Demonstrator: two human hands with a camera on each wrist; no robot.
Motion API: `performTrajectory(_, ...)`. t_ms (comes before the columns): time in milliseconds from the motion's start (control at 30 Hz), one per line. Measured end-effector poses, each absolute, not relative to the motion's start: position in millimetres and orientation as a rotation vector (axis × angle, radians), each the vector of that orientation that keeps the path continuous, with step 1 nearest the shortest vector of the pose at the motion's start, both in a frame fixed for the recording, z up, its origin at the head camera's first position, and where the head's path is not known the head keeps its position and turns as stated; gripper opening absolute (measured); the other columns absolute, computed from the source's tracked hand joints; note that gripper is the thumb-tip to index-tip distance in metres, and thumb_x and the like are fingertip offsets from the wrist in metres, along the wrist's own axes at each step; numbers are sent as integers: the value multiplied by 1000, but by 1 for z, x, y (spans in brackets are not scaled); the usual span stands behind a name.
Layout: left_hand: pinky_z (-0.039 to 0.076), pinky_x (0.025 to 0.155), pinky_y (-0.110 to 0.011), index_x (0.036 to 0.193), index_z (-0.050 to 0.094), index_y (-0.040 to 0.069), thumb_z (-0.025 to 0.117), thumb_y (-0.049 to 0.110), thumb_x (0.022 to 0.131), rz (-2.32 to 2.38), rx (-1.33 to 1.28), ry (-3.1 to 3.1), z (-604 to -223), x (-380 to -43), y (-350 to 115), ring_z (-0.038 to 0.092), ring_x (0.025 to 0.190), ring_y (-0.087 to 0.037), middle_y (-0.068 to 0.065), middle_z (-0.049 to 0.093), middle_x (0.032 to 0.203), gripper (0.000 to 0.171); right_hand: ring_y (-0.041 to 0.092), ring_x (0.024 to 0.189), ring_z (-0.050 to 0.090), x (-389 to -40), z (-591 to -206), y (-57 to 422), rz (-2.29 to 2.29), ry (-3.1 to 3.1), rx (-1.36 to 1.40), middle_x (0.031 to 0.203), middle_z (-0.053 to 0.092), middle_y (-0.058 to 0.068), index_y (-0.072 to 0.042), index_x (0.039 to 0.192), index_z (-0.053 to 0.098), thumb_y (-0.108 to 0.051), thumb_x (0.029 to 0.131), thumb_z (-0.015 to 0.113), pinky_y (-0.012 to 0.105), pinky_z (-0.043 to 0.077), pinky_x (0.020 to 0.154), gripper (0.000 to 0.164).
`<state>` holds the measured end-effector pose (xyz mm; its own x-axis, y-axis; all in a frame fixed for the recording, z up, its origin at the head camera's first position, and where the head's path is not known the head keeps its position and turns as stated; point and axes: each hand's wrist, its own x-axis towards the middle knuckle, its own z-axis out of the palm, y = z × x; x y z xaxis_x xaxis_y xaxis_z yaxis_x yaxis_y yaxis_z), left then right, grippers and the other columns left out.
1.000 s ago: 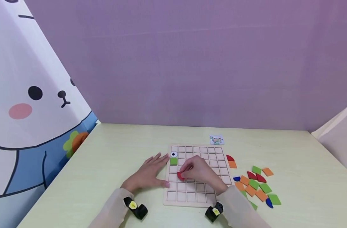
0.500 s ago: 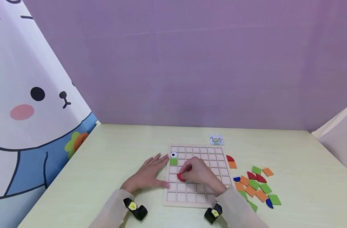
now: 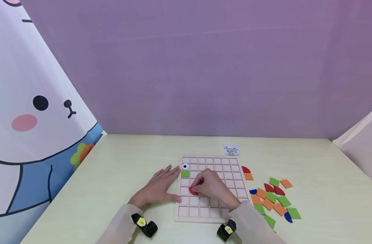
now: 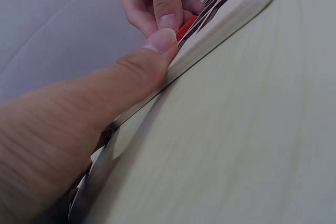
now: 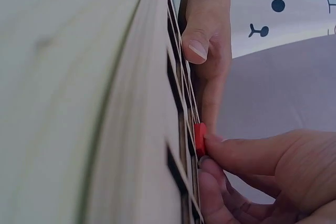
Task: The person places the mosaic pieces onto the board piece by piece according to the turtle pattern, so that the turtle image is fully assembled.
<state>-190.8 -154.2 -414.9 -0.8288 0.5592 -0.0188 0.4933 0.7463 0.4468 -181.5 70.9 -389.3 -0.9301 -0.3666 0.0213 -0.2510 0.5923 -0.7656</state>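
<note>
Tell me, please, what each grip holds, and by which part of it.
The right grip pinches a red piece by its right side, as the head view shows. The left grip holds nothing; it only touches the board.

A red piece (image 3: 192, 191) shows against a pale wood-coloured board (image 3: 193, 211) patterned with a grid of darker lines. The square tile (image 3: 185, 174) is plain green; the eye tile (image 3: 185, 166) is white with a black pupil. Loose pieces (image 3: 279, 209) come in orange, green, red and blue. The tabletop (image 3: 143, 152) is pale cream, faintly grained, the backdrop (image 3: 204, 67) purple, the sleeves (image 3: 120, 225) beige.
</note>
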Motion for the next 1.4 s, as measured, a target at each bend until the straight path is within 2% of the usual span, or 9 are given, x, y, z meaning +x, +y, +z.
performTrajectory(300,10,119,-54,151,25,10,64,66,76,627,862,2805,-416,-190,-155,9,148,-33,-5,21,159,102,9,59,54,-180,-388,71,-1241,2669,-519,67,67,-3,-9,72,74,-6,78,75,23,45,52,7)
performTrajectory(533,8,119,-53,152,23,12,64,65,76,622,859,2809,-414,-189,-155,8,148,-32,-3,20,159,101,7,61,56,-179,-385,71,-1241,2662,-597,67,67,-4,-10,72,74,-9,72,82,20,46,54,8)
performTrajectory(867,7,119,-53,152,23,12,65,64,76,633,847,2804,-414,-188,-155,8,148,-31,-2,19,159,101,10,65,54,-179,-383,74,-1232,2646,-597,71,65,-3,-9,78,73,-5,75,78,21,46,59,7)
performTrajectory(1400,10,118,-55,151,24,9,64,65,76,596,865,2808,-416,-191,-153,9,148,-34,-5,21,159,101,12,68,51,-177,-373,122,-1119,2820,-469,72,60,-4,-12,82,72,-4,78,74,22,44,62,9)
